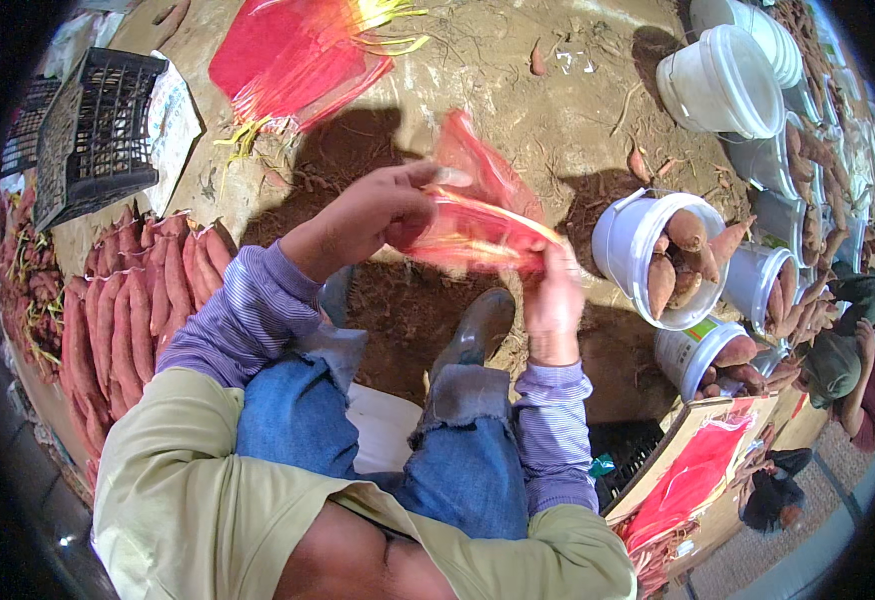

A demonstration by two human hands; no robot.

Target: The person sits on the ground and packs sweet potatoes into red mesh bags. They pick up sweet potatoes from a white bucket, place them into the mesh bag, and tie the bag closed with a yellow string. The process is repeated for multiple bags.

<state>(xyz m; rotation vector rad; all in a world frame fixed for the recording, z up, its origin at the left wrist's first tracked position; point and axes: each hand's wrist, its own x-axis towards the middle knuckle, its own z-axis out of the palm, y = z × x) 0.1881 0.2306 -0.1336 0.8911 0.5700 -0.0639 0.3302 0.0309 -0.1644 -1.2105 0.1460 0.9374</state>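
A red mesh bag [482, 217] with a yellow-edged mouth is stretched between my hands above the dirt-covered floor. My left hand [377, 210] grips its left end, with a thumb or finger raised near the edge. My right hand [555, 300], blurred, holds the right end. A stack of red mesh bags [295, 60] with yellow ties lies on the floor ahead to the left. Just right of my right hand, a white plastic bucket [629, 244] leans with sweet potatoes [686, 230] in it.
Filled bags of sweet potatoes [126, 322] line the left, below a black plastic crate [100, 135]. More buckets [719, 82] stand at the right, several holding sweet potatoes. Red mesh bags lie on a cardboard box [689, 469] at lower right. Other people [835, 367] are at the far right.
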